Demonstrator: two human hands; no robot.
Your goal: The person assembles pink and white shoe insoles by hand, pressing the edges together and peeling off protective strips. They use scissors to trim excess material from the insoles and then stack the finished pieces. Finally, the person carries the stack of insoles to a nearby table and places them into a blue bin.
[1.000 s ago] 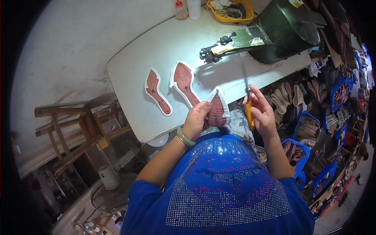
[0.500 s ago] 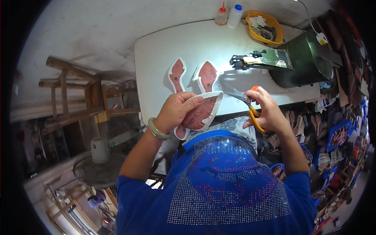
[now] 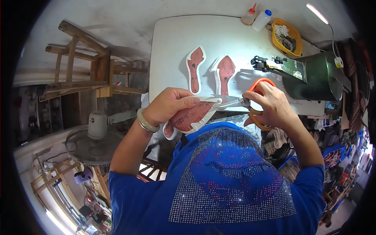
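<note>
My left hand (image 3: pixel 171 105) grips a shoe insole (image 3: pixel 192 116), reddish brown with a white edge folded over it and snipped into small pleats. The thumb presses on its upper rim, and dark handwriting shows on its face. In my right hand (image 3: pixel 269 102) are scissors (image 3: pixel 234 102) with orange handles, fingers through the loops. The blades are parted and reach the insole's pointed tip. On the table lie two more insoles of the same kind, a narrow-looking insole (image 3: pixel 194 66) and a broader insole (image 3: pixel 225 70) with a loose white edge.
The white table (image 3: pixel 172 39) carries a green machine or stand (image 3: pixel 313 78) with a black clamp-like end at right. Behind are a red-tipped bottle (image 3: pixel 248 16), a blue-capped bottle (image 3: pixel 261 21) and a yellow basket (image 3: pixel 288 37). Left stand a wooden stool (image 3: pixel 102 70) and a fan (image 3: pixel 92 139).
My right hand has brought the scissors to the insole's tip. My left hand has turned the insole so the tip points right. The whole view has shifted.
</note>
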